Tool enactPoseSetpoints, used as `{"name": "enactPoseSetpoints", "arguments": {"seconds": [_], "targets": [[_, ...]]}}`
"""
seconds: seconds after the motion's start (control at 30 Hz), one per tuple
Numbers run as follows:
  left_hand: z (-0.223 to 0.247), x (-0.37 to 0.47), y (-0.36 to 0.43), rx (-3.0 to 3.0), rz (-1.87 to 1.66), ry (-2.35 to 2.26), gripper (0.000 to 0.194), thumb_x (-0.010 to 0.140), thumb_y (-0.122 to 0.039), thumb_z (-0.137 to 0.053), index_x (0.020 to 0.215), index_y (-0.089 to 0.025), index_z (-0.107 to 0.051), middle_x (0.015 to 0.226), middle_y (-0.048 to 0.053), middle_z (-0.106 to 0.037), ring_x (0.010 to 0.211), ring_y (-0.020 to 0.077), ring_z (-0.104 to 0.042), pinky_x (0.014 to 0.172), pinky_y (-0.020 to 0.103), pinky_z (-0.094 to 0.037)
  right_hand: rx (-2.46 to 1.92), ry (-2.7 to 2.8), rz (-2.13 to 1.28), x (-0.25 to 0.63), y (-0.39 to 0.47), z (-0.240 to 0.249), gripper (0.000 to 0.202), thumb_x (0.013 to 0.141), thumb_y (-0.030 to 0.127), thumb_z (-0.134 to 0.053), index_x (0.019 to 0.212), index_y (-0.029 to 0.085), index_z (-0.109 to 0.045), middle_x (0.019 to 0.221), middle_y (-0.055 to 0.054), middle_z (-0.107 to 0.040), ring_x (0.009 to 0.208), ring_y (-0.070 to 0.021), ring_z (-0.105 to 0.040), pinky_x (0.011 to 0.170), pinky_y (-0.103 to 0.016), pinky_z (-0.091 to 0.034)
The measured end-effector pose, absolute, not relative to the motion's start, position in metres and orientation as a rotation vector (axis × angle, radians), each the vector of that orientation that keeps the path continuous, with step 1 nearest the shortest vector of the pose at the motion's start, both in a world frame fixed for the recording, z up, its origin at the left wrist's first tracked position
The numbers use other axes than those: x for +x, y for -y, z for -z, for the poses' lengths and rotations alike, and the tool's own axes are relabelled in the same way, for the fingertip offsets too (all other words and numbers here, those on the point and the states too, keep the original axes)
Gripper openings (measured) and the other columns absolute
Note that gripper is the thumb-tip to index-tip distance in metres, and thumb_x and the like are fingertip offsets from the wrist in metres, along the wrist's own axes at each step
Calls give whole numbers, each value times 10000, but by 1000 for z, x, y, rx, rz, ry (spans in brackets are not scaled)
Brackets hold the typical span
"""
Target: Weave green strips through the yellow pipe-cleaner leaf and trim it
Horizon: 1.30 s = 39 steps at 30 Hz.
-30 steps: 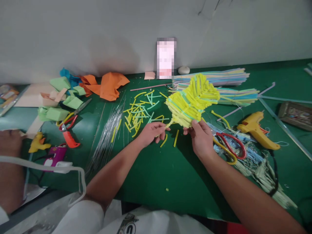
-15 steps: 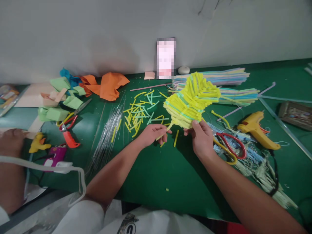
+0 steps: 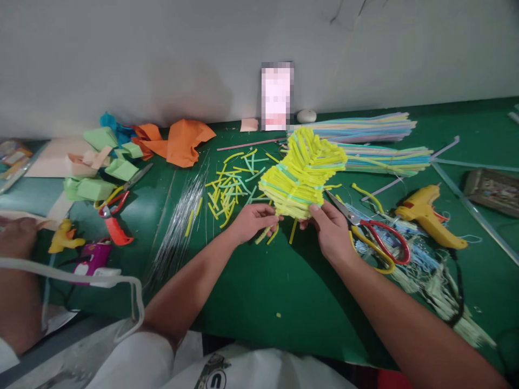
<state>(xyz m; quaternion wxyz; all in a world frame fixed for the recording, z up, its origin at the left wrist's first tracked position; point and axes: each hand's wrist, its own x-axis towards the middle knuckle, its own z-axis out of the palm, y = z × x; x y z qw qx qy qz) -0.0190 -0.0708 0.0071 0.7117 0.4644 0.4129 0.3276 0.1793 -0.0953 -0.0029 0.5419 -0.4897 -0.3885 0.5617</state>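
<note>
A yellow pipe-cleaner leaf [image 3: 306, 173] with pale green bands is held up over the table between both hands. My left hand [image 3: 256, 222] pinches its stem at the lower left, with the stem's pale end poking out below the fingers. At the leaf's lower right edge my right hand [image 3: 330, 224] grips it between thumb and fingers. Cut yellow and green pipe-cleaner pieces [image 3: 227, 186] lie scattered beyond my left hand. Scissors [image 3: 381, 237] with red and yellow handles rest just right of my right hand.
Bundled pastel pipe cleaners [image 3: 385, 156] lie behind the leaf. On the right are a yellow glue gun [image 3: 432, 216] and tangled threads [image 3: 438, 292]. Thin wires [image 3: 182, 227], a second pair of scissors [image 3: 117, 200] and orange paper [image 3: 186, 143] lie left. Another person's hand [image 3: 18, 237] is far left.
The leaf has shifted left and slightly down, turning a little in my hands. My right hand has moved slightly left, uncovering the scissors' blades. Both hands keep their hold.
</note>
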Motion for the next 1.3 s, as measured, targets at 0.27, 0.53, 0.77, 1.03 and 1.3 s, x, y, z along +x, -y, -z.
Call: {"name": "enactPoseSetpoints", "arguments": {"seconds": [0.27, 0.53, 0.77, 1.03, 1.3], "targets": [[-8, -22, 70, 1072, -627, -930, 340, 712, -399, -776, 716, -126, -574, 580, 6, -647, 414, 68, -540, 513, 236, -456, -1178, 933, -1330, 180, 96, 4, 257, 837, 459, -635, 746, 221, -604, 589, 38, -583, 513, -125, -531, 561, -295, -443], [-1, -20, 68, 922, -837, -903, 407, 710, -480, -768, 842, -125, -618, 683, 32, -687, 545, 125, -633, 554, 252, -491, -1165, 897, -1349, 179, 96, 1, 234, 824, 455, -647, 824, 222, -642, 607, 33, -603, 509, -130, -532, 557, -303, -453], [0, -19, 66, 869, -939, -876, 400, 714, -482, -767, 746, -112, -618, 655, 49, -683, 528, 125, -615, 547, 256, -482, -1175, 911, -1351, 181, 98, 5, 264, 822, 462, -652, 730, 216, -624, 598, 33, -582, 544, -132, -530, 589, -301, -451], [0, -21, 66, 801, -926, -930, 371, 738, -444, -751, 839, -117, -607, 718, 67, -714, 537, 140, -630, 555, 276, -487, -1196, 919, -1350, 182, 97, 7, 295, 812, 490, -656, 704, 219, -612, 608, 30, -583, 562, -138, -521, 604, -307, -451], [-1, -21, 65, 782, -926, -911, 337, 732, -407, -764, 828, -109, -640, 712, 65, -709, 543, 134, -624, 551, 269, -483, -1182, 907, -1345, 183, 97, 12, 309, 829, 478, -642, 668, 218, -598, 578, 27, -563, 586, -145, -540, 611, -303, -447]]}}
